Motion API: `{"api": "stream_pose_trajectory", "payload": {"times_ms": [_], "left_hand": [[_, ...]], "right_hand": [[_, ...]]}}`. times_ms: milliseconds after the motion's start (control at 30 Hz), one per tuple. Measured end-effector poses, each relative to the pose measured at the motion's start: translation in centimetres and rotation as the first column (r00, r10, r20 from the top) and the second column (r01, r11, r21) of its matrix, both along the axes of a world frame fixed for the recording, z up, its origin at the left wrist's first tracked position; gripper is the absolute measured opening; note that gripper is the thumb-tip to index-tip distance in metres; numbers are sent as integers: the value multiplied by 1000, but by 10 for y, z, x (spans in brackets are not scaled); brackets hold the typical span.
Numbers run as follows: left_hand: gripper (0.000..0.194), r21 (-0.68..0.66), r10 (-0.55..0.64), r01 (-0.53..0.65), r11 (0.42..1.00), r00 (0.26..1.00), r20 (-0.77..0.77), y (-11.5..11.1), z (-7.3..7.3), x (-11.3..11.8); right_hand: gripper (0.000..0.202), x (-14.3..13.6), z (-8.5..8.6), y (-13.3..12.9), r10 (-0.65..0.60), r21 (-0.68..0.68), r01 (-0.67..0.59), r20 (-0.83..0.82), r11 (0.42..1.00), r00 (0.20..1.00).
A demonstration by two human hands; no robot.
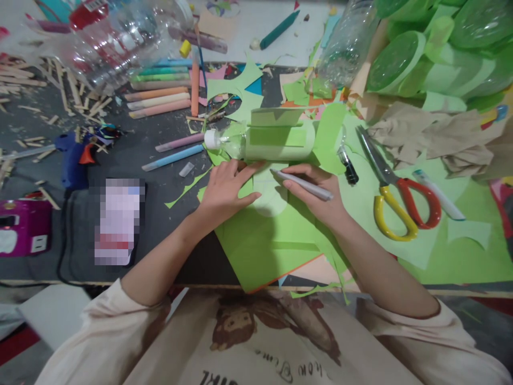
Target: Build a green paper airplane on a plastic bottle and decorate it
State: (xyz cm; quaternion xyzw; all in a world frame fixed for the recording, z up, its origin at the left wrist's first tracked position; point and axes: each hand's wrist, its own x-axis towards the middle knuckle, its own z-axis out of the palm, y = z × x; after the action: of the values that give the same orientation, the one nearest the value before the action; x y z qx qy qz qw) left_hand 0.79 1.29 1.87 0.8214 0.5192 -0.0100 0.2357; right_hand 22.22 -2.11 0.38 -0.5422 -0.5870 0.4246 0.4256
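Note:
My right hand (318, 190) is closed around a pale grey pen (306, 184), its tip near a light green paper circle (272, 200). Fingers spread, my left hand (228, 187) lies on the paper at the circle's left side. Under both hands is a stack of bright green paper (256, 251). Just beyond them a clear plastic bottle (236, 140) with a white cap lies on its side, wrapped in green paper. Against the bottle's right end leans a green paper piece (329, 133).
Scissors (395, 187) with red and yellow handles lie at right, near a black-capped cutter-like item (348, 166). At left are a phone (118, 222), a blue glue gun (74, 160) and its cord. Several markers (160, 99), wood sticks and plastic bottles (120, 43) fill the back.

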Motion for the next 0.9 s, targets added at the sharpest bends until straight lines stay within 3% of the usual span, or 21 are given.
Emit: {"api": "stream_pose_trajectory", "payload": {"times_ms": [333, 900], "left_hand": [[59, 10, -9, 8, 1000, 1000, 28, 0, -1, -2], [60, -2, 0, 0, 1000, 1000, -21, 0, 2, 0]], "right_hand": [[15, -2, 1, -3, -19, -47, 21, 41, 999, 999], [10, 0, 9, 5, 91, -128, -82, 71, 988, 993]]}}
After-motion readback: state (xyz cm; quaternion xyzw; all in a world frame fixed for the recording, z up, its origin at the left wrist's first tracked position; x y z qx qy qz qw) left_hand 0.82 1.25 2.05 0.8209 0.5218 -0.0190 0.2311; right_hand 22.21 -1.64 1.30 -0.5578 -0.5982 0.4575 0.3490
